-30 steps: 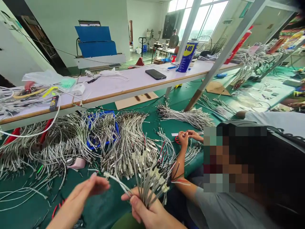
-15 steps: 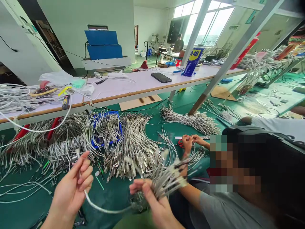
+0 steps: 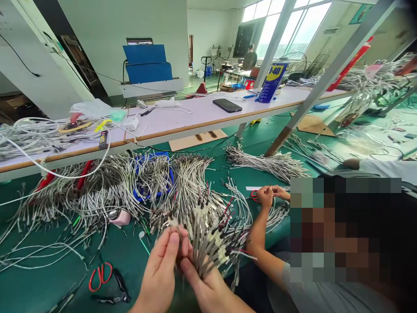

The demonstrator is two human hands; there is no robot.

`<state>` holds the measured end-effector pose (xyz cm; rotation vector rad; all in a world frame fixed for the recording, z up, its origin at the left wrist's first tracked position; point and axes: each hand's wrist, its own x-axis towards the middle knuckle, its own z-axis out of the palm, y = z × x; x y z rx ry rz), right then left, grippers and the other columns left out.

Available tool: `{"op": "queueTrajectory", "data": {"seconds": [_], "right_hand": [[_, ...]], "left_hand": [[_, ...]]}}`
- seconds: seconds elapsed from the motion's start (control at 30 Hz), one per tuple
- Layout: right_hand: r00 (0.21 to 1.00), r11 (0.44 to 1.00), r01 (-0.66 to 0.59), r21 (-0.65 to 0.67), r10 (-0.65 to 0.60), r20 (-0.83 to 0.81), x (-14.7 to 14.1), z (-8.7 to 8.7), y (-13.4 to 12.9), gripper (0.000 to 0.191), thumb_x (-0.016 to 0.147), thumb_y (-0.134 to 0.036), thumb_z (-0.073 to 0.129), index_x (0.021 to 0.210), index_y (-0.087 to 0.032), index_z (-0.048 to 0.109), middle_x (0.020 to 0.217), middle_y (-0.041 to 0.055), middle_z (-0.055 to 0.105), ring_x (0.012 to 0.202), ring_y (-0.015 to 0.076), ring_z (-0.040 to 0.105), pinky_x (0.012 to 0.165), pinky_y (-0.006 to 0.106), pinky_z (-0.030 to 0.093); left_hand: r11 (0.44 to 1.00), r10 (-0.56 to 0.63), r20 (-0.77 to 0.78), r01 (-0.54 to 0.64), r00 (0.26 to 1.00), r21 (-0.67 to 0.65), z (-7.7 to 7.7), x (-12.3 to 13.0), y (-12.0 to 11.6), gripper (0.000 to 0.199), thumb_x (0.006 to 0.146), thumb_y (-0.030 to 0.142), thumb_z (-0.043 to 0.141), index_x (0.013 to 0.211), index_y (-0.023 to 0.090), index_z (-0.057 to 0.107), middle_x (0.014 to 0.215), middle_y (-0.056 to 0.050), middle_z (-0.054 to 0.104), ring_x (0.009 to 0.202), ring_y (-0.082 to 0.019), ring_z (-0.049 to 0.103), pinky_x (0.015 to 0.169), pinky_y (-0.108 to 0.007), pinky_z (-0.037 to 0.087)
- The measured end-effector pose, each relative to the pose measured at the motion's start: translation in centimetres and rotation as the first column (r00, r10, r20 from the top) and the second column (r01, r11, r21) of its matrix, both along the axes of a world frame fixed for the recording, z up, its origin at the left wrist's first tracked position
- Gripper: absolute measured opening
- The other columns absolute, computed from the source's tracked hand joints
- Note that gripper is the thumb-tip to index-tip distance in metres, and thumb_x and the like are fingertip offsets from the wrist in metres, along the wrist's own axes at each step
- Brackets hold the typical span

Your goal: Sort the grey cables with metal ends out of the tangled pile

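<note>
My right hand [image 3: 208, 278] is wrapped round a bundle of grey cables [image 3: 208, 243], whose ends fan upward with pale tape and thin red and black wires. Close against it, my left hand [image 3: 166, 256] pinches a cable end [image 3: 173, 224] between thumb and fingers, at the bundle's left side. Behind both hands a big pile of grey cables [image 3: 192, 182] with metal plugs lies on the green table [image 3: 130, 243]. The lower part of the held bundle is hidden by my hands.
Red-handled scissors [image 3: 100, 276] and black cutters [image 3: 119, 289] lie front left. A blue basket [image 3: 171, 174] holds cables. Above runs a shelf [image 3: 195, 115] with a phone [image 3: 227, 105] and a spray can [image 3: 273, 82]. At right, a co-worker's hands [image 3: 269, 193] work near another cable bundle [image 3: 267, 161].
My left hand has moved right to the bundle; the long cable that hung between my hands no longer shows. The bundle is more upright, and the view has shifted, revealing the scissors.
</note>
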<state>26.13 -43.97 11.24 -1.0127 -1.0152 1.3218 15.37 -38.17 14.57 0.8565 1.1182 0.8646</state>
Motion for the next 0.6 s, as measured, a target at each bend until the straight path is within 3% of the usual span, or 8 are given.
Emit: {"op": "queueTrajectory", "data": {"seconds": [0.07,0.13,0.23,0.27,0.33,0.4,0.5,0.6], "right_hand": [[0.992,0.993,-0.121,0.011,0.121,0.033,0.5,0.5,-0.3,0.053,0.097,-0.066,0.052,0.130,-0.028,0.066,0.123,0.0098,0.067,0.121,0.0255,0.058,0.120,0.043,0.033],[0.984,0.984,-0.176,-0.021,0.176,0.037,0.6,0.4,-0.7,0.056,0.095,-0.069,0.055,0.129,-0.026,0.066,0.115,0.0104,0.069,0.118,0.0251,0.060,0.118,0.042,0.034],[0.992,0.987,-0.073,-0.145,0.056,-0.114,0.1,-1.2,-1.4,0.061,0.084,-0.079,0.059,0.110,-0.024,0.066,0.074,0.0027,0.065,0.074,0.0205,0.062,0.081,0.035,0.055],[0.978,0.979,-0.019,-0.201,-0.024,-0.209,-0.1,-2.1,-1.7,0.061,0.080,-0.083,0.061,0.100,-0.025,0.062,0.059,-0.0035,0.055,0.055,0.0162,0.053,0.062,0.030,0.052],[0.911,0.958,0.060,-0.282,-0.168,-0.377,-0.3,-3.8,-2.4,0.063,0.072,-0.086,0.067,0.082,-0.026,0.048,0.044,-0.0138,0.033,0.037,0.0084,0.027,0.043,0.022,0.034],[0.866,0.948,0.108,-0.298,-0.237,-0.441,0.1,-4.8,-3.5,0.068,0.069,-0.083,0.072,0.072,-0.026,0.036,0.040,-0.0165,0.024,0.035,0.0052,0.020,0.041,0.020,0.028],[0.894,0.949,0.138,-0.285,-0.243,-0.376,1.6,-4.4,-5.7,0.066,0.073,-0.076,0.076,0.066,-0.023,0.036,0.046,-0.0113,0.035,0.041,0.0059,0.034,0.046,0.021,0.032],[0.956,0.962,0.081,-0.261,-0.149,-0.254,3.3,-2.7,-7.7,0.048,0.092,-0.061,0.067,0.075,-0.018,0.055,0.066,-0.0037,0.055,0.054,0.0097,0.052,0.053,0.023,0.045]], "left_hand": [[0.988,-0.032,-0.106,0.047,0.994,0.148,-0.3,-0.7,-0.4,0.042,0.074,0.061,0.081,0.097,0.026,0.080,0.106,-0.008,0.079,0.106,-0.028,0.069,0.095,-0.034,0.057],[0.937,-0.174,-0.208,0.227,0.962,0.265,-0.2,-0.9,-0.6,0.031,0.082,0.053,0.076,0.098,0.027,0.081,0.113,-0.009,0.077,0.115,-0.030,0.066,0.100,-0.034,0.054],[0.768,-0.428,-0.331,0.532,0.841,0.358,-0.2,0.2,0.1,0.037,0.098,0.052,0.053,0.106,0.027,0.079,0.114,-0.011,0.077,0.113,-0.030,0.068,0.095,-0.035,0.057],[0.719,-0.448,-0.392,0.584,0.803,0.375,-0.6,1.0,0.9,0.043,0.102,0.051,0.043,0.115,0.027,0.076,0.119,-0.010,0.076,0.115,-0.028,0.068,0.097,-0.035,0.056],[0.672,-0.369,-0.537,0.617,0.759,0.410,-2.4,2.9,3.2,0.053,0.107,0.045,0.025,0.135,0.026,0.065,0.138,-0.010,0.069,0.129,-0.025,0.062,0.110,-0.038,0.050],[0.651,-0.147,-0.731,0.621,0.667,0.436,-5.2,5.2,6.2,0.056,0.106,0.045,0.026,0.147,0.020,0.055,0.157,-0.014,0.052,0.148,-0.028,0.044,0.123,-0.047,0.033],[0.637,-0.051,-0.824,0.654,0.564,0.409,-10.0,8.4,10.5,0.065,0.102,0.049,0.038,0.157,0.015,0.040,0.172,-0.017,0.020,0.160,-0.035,0.010,0.127,-0.060,0.003],[0.612,-0.007,-0.895,0.710,0.447,0.349,-13.7,10.3,13.2,0.068,0.100,0.047,0.041,0.156,0.009,0.042,0.169,-0.023,0.026,0.158,-0.040,0.014,0.125,-0.064,0.004]]}}
